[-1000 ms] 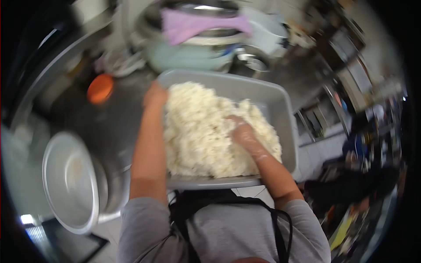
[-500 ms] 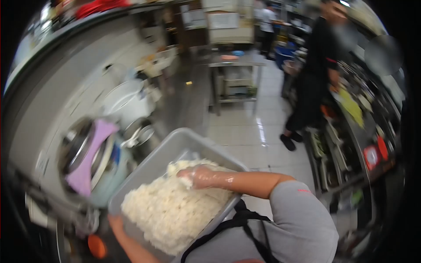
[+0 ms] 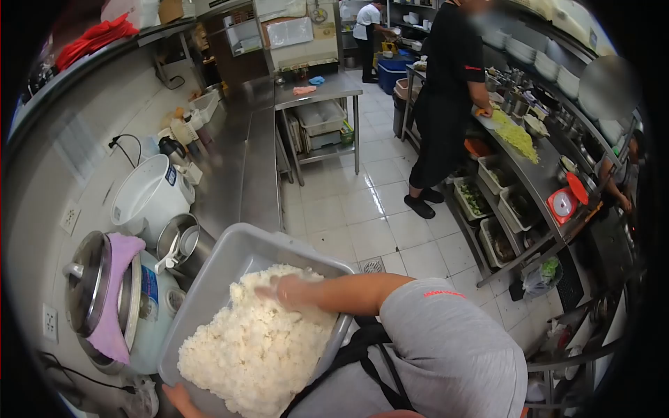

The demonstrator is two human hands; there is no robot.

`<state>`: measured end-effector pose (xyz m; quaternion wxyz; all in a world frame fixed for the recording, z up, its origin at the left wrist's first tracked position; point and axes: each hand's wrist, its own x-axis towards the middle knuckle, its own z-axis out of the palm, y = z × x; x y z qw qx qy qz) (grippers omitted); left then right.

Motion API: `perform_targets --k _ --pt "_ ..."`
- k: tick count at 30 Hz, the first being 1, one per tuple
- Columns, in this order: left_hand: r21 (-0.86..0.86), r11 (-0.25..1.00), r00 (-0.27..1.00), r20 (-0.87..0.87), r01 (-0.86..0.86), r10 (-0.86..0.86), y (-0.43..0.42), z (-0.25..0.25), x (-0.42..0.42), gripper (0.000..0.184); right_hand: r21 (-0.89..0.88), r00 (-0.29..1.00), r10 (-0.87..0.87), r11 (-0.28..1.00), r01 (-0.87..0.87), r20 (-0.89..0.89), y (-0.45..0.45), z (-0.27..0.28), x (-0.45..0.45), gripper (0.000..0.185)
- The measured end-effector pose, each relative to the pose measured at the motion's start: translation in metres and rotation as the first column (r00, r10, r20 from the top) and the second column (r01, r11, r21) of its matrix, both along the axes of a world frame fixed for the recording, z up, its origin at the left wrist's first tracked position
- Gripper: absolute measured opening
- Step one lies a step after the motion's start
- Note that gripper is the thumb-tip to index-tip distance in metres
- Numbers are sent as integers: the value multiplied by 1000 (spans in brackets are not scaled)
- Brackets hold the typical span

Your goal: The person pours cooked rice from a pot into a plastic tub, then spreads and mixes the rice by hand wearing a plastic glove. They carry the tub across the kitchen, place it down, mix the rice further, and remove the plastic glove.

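Note:
A grey plastic tub [image 3: 209,279] tilts in front of me, heaped with white cooked rice [image 3: 244,355]. My right hand [image 3: 289,291], in a clear plastic glove, is in the rice near the tub's far side. Motion blur smears its fingers, and rice partly covers them. At the tub's near left corner, my left hand [image 3: 178,397] grips the rim, its fingers partly hidden.
A steel counter [image 3: 258,160] runs along the left wall, with a white pail [image 3: 153,191], a steel pot [image 3: 187,240] and a lidded pot with a purple cloth [image 3: 115,299]. Co-workers stand farther off, one in black [image 3: 449,90] by a prep counter with shredded yellow-green food [image 3: 516,136].
The view has swung to the right and sharpened. My right hand is still in the rice, now more blurred. My left hand stays at the tub's rim, lower in view.

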<state>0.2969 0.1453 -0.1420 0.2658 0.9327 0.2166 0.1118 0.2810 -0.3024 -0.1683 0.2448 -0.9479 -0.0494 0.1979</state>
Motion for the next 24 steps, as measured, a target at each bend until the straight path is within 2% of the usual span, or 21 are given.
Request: perform_targets --k 1,3,4,6,7,8,9,10,11,12,13,15,17,18,21,24 --pt "30 1000 1000 -2 9 -9 4 -2 -5 65 105 996 -81 991 77 38 0 -6 2 68" --pt "-32 999 996 -84 0 -2 2 5 -6 63 208 966 -169 970 128 197 -14 -3 10 60" --pt "-70 997 993 -121 -14 5 -5 11 -6 62 184 966 -188 971 155 176 -19 12 10 56" --pt "31 999 985 -169 38 -32 2 3 -1 61 132 974 -196 975 181 112 -17 36 4 51" --pt "66 997 994 -104 36 -29 4 -3 2 62 215 964 -188 966 147 187 -21 30 0 48" --pt "-2 999 994 -99 48 -48 11 -11 2 61 169 975 -165 976 139 152 -23 25 4 47" --pt "-25 999 994 -95 44 -46 -1 -1 -3 61 16 980 -126 992 125 154 -23 31 5 46" --pt "39 992 992 -2 124 -124 32 -39 9 59 108 944 -104 991 73 314 -33 13 9 44" --pt "37 999 995 -93 -17 20 2 -6 -4 56 153 982 -85 986 59 170 -37 29 11 44" --pt "31 1000 996 -84 -4 6 5 -7 -5 53 309 972 -232 927 210 35 -21 92 -15 43" --pt "34 999 993 -117 -21 25 -7 10 -10 53 121 963 -271 956 269 3 -30 71 -1 48" --pt "64 997 991 -126 -45 53 0 2 -5 51 333 922 -262 875 351 -284 -17 96 -12 63" --pt "11 996 981 -174 -84 85 -7 9 -7 50 447 894 -315 782 435 -319 -25 50 13 67" --pt "-17 995 978 -187 -100 95 -10 13 -7 50 502 879 -345 724 473 -330 -16 49 21 69" --pt "-37 996 977 -198 -83 74 -9 14 -10 49 581 878 -204 682 445 -433 -2 62 33 71" --pt "7 993 983 -136 -119 119 -10 12 -16 50 682 893 -177 589 432 -413 2 37 46 69"
